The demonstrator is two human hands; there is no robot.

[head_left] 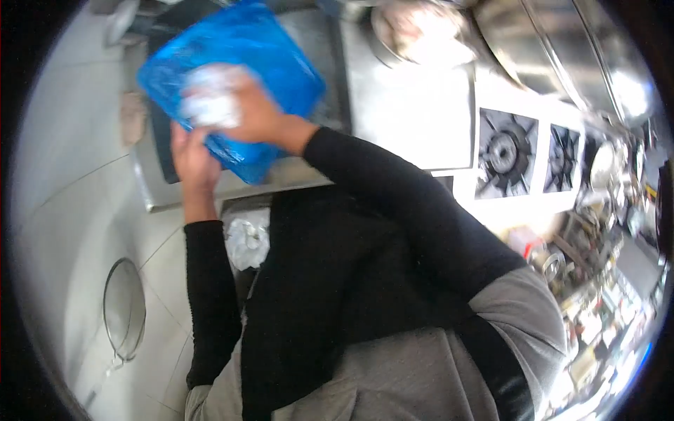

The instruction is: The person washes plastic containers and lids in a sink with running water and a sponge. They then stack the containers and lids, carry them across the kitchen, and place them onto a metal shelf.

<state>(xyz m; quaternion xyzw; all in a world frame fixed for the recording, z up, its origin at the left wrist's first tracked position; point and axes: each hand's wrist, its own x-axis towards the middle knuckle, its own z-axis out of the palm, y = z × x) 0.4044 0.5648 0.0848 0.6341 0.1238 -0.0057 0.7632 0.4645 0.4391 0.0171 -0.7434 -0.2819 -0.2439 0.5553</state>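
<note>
A flat, square-cornered blue thing (pixel 277 59) with a shiny, plastic-looking surface is held tilted over the counter's left end. My left hand (pixel 195 160) grips its near lower edge, the fingers partly hidden behind it. Against its face, my right hand (pixel 256 116) presses a crumpled white wad (pixel 210 102). Motion blur leaves it unclear whether the wad is cloth or paper. Beneath the blue thing lies a dark, sunken part of the metal counter (pixel 330 91).
A gas stove (pixel 504 151) stands to the right, with a big metal pot (pixel 512 42) behind it. At the back, a bowl (pixel 382 49) holds something pale. A round strainer (pixel 125 309) hangs at the left by the tiled wall. A white plastic bag (pixel 247 242) sits below the counter edge.
</note>
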